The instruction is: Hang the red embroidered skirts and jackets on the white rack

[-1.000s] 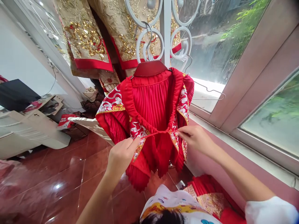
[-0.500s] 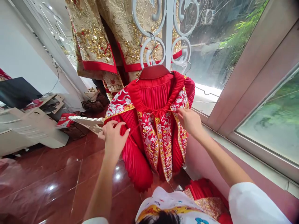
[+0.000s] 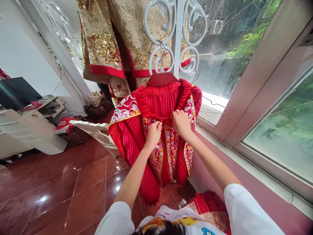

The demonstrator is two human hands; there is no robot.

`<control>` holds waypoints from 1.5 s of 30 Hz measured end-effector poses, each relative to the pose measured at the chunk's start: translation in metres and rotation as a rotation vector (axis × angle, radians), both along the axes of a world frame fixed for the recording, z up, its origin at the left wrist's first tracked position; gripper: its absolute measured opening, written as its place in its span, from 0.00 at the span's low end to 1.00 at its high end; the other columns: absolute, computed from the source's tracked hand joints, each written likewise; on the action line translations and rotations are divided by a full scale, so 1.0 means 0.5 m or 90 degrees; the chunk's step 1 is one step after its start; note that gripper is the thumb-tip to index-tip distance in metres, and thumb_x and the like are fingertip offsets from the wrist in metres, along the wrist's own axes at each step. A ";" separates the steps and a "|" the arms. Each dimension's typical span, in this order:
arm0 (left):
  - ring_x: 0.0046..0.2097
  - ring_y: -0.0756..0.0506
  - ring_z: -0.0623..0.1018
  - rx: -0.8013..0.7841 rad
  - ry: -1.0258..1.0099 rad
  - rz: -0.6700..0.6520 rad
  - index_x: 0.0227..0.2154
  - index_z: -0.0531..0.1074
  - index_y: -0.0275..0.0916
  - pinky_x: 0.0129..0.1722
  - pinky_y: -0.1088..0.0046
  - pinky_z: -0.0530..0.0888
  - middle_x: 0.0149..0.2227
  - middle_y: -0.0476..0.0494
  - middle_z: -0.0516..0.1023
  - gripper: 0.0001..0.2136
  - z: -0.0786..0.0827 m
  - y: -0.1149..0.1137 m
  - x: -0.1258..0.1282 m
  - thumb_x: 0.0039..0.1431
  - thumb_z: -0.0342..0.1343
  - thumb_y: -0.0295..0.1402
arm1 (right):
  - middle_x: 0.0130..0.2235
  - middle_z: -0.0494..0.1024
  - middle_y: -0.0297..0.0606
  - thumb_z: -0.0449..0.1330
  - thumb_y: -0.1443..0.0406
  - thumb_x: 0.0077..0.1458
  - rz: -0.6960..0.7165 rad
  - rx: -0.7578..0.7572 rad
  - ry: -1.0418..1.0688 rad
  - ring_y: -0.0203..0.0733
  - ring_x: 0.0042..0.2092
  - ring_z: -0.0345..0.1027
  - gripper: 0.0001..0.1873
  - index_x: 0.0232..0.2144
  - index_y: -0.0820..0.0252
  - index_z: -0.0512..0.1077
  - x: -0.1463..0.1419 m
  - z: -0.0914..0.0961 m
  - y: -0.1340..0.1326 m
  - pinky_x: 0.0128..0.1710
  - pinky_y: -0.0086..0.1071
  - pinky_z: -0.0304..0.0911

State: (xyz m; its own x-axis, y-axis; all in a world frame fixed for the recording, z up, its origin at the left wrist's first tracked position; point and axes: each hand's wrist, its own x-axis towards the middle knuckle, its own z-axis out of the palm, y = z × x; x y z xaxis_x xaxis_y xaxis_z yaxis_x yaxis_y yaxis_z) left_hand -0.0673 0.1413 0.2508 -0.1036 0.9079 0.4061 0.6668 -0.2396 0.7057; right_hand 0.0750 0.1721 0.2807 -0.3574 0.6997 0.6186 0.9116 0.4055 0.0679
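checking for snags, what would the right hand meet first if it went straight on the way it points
Probably the gathered red fabric waistband at the right hand's fingertips, though depth is unclear.

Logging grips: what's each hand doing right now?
Left hand: closed, apparently pinching a red tie.
Right hand: closed against the red garment; its hold is hidden.

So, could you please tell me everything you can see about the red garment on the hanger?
The red garment hangs from a dark-red hanger, in front of the window. Its cloth looks satiny and finely pleated, with a gathered band around the top opening, panels embroidered in silver and gold, and a jagged lower edge. At the band's front, the left hand seems to pinch a thin red cord; the right hand touches beside it, its grip hidden.
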 end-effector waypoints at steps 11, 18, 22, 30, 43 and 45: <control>0.18 0.54 0.60 0.150 -0.146 -0.077 0.40 0.73 0.37 0.21 0.78 0.60 0.15 0.57 0.63 0.12 0.109 -0.053 -0.011 0.51 0.57 0.32 | 0.27 0.73 0.37 0.58 0.74 0.48 0.284 -0.292 0.295 0.37 0.29 0.65 0.06 0.24 0.62 0.66 0.053 0.067 -0.023 0.29 0.31 0.56; 0.19 0.56 0.62 0.274 -0.173 -0.116 0.26 0.71 0.37 0.20 0.79 0.59 0.17 0.55 0.66 0.02 0.208 -0.070 -0.035 0.48 0.59 0.28 | 0.21 0.66 0.31 0.61 0.65 0.50 0.396 -0.483 0.418 0.28 0.20 0.54 0.09 0.23 0.61 0.64 0.162 0.173 -0.042 0.19 0.27 0.49; 0.19 0.55 0.63 0.311 -0.199 -0.104 0.27 0.71 0.39 0.21 0.79 0.60 0.17 0.56 0.65 0.02 0.224 -0.065 -0.093 0.49 0.58 0.28 | 0.19 0.63 0.29 0.65 0.61 0.47 0.379 -0.528 0.486 0.27 0.20 0.51 0.14 0.22 0.61 0.65 0.227 0.180 -0.007 0.18 0.26 0.46; 0.26 0.48 0.69 0.226 0.252 0.081 0.26 0.76 0.37 0.30 0.70 0.66 0.23 0.47 0.72 0.07 0.202 -0.086 -0.108 0.48 0.53 0.25 | 0.16 0.61 0.29 0.65 0.60 0.47 0.335 -0.815 0.423 0.25 0.18 0.45 0.14 0.19 0.62 0.67 0.191 0.141 0.031 0.15 0.25 0.37; 0.23 0.52 0.67 0.206 -0.216 -0.137 0.24 0.76 0.36 0.24 0.76 0.63 0.23 0.49 0.75 0.05 0.167 -0.012 0.016 0.46 0.61 0.33 | 0.27 0.76 0.37 0.61 0.59 0.50 0.510 -0.298 0.458 0.32 0.26 0.59 0.13 0.34 0.63 0.78 0.055 0.143 0.007 0.25 0.27 0.53; 0.23 0.53 0.66 0.194 -0.204 -0.132 0.23 0.75 0.36 0.24 0.76 0.62 0.23 0.49 0.74 0.05 0.164 -0.010 0.018 0.46 0.61 0.33 | 0.28 0.75 0.38 0.57 0.62 0.54 0.464 -0.179 0.370 0.35 0.29 0.62 0.11 0.33 0.61 0.78 0.040 0.135 -0.002 0.29 0.29 0.56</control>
State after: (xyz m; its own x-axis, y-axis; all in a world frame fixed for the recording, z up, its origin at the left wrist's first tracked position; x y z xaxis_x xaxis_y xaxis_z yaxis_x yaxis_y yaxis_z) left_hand -0.0581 0.1363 0.3326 -0.0962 0.7671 0.6342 0.3436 -0.5724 0.7445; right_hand 0.0951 0.1710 0.3482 -0.4527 0.5776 0.6793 0.2917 0.8158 -0.4994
